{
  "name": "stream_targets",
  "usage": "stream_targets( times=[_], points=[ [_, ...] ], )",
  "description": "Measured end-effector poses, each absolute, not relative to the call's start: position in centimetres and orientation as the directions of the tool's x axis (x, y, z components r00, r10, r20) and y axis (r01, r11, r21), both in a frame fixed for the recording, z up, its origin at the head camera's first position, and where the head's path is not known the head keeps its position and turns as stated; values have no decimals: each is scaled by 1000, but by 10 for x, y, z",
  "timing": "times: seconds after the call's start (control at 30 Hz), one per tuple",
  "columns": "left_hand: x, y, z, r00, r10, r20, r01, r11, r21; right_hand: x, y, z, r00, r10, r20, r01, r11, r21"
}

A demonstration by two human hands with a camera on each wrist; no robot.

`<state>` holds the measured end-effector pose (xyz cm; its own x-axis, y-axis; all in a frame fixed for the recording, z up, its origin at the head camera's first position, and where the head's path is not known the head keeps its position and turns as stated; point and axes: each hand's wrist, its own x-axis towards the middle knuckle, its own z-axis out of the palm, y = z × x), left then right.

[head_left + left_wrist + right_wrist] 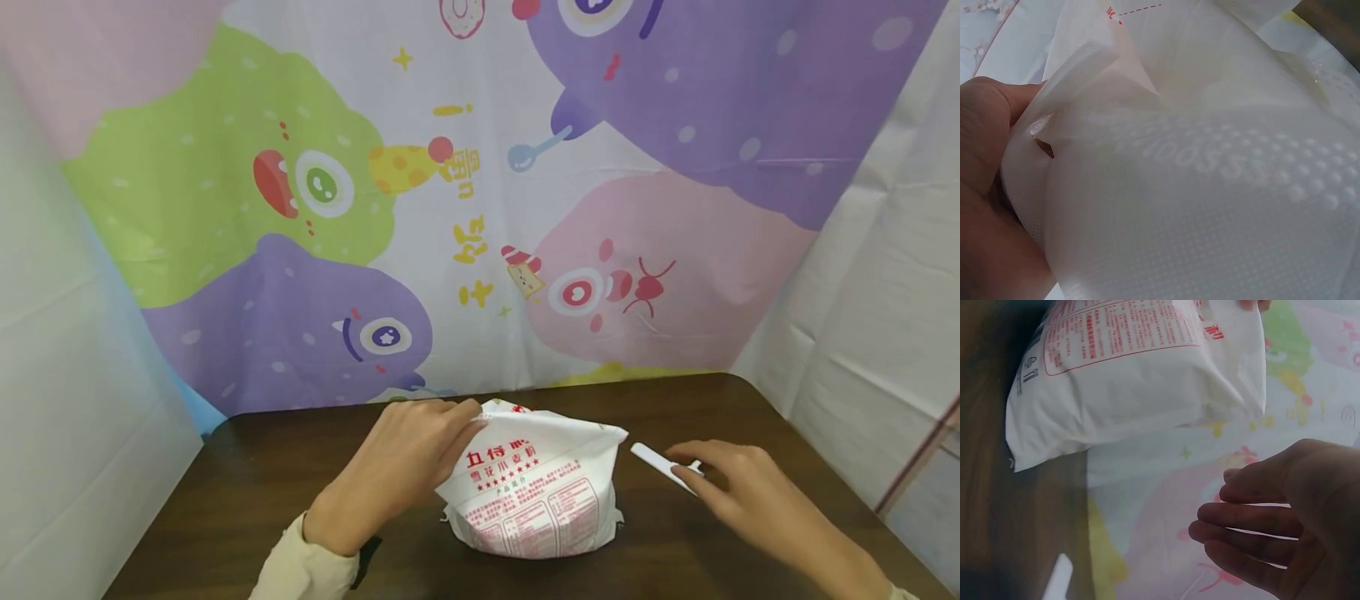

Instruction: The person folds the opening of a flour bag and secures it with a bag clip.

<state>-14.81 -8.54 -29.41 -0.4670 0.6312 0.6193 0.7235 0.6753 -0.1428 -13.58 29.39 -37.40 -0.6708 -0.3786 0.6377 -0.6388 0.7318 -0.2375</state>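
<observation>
On the brown table [240,475]: one white bag [536,504], red print, near the middle; top edge pinched in the left hand [412,446]. Right of the bag, apart: one white clip [656,462]. Right hand [750,492]: near the clip, fingers loose, grip empty.

left grip [408,454] pinches; right grip [738,485] is relaxed, fingers [1247,516] slightly apart.
</observation>
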Motion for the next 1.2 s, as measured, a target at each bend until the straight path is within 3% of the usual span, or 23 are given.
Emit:
stream_targets(
  times=[0.23, 0.5, 0.9, 1.2],
  points=[
    [-148, -84, -294, -485, 617, 620, 720, 684, -117, -137, 307, -390, -722, -334, 606, -598, 742, -304],
    [-149, -82, -294, -458, 601, 654, 727, 677, -112, -143, 322, -411, -808, -300, 508, -514, 780, -357],
    [-147, -77, -295, -450, 566, 691, 726, 682, -86, -155, 339, -445, -825, -297, 481, -476, 824, -307],
    [-147, -78, -301, -444, 542, 714, 726, 685, -68, -157, 350, -462, -883, -338, 326, -445, 824, -352]
  ],
)
